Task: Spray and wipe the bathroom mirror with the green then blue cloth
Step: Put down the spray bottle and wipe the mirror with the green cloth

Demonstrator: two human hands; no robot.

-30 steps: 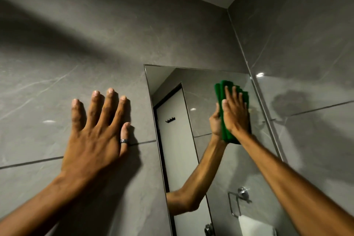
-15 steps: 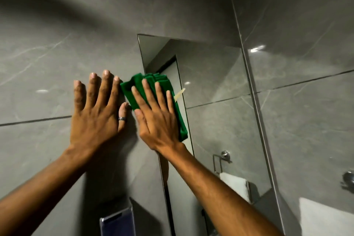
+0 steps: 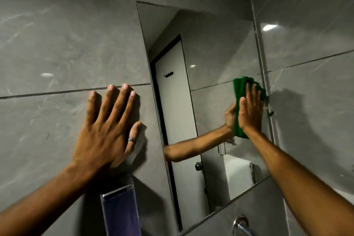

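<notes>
Our right hand (image 3: 250,113) now presses the green cloth (image 3: 241,90) flat at the mirror (image 3: 210,53)'s right edge, having swept over from its left edge. Our left hand (image 3: 107,126) stays open, fingers spread on the wall tile (image 3: 57,44).

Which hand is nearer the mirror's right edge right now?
Right. The right hand presses the green cloth flat on the mirror beside its right edge. The left hand lies flat on the wall tile, left of the mirror.

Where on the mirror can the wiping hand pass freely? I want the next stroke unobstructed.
Free: the mirror glass from its left edge to the green cloth. Crowded: the right edge, where the right hand presses it. The left hand rests on wall.
</notes>
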